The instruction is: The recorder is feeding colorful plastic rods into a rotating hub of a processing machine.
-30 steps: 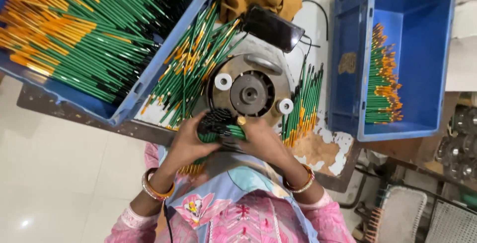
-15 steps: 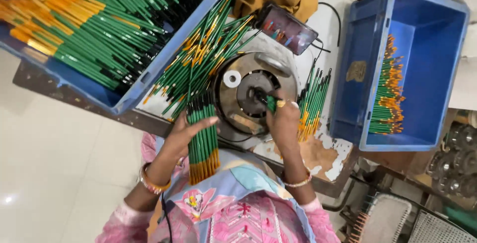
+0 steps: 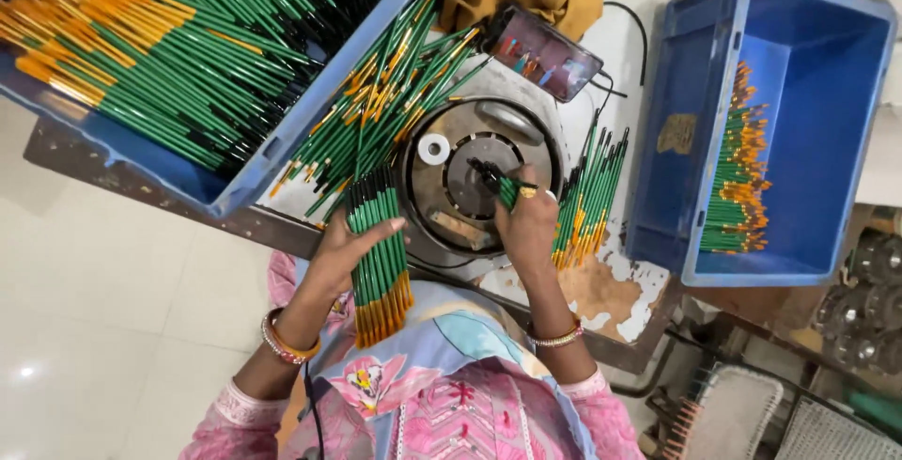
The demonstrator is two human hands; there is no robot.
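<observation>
The right hand [image 3: 528,225] pinched one green pencil [image 3: 503,187], its tip at the centre of the round metal machine [image 3: 479,178]; feeding it straight and steadily seemed wise. The left hand [image 3: 343,249], fingers curled, gripped a bundle of green pencils [image 3: 381,263] beside it.

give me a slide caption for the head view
Left hand holds green pencil bundle; right hand feeds one pencil into round machine.
</observation>
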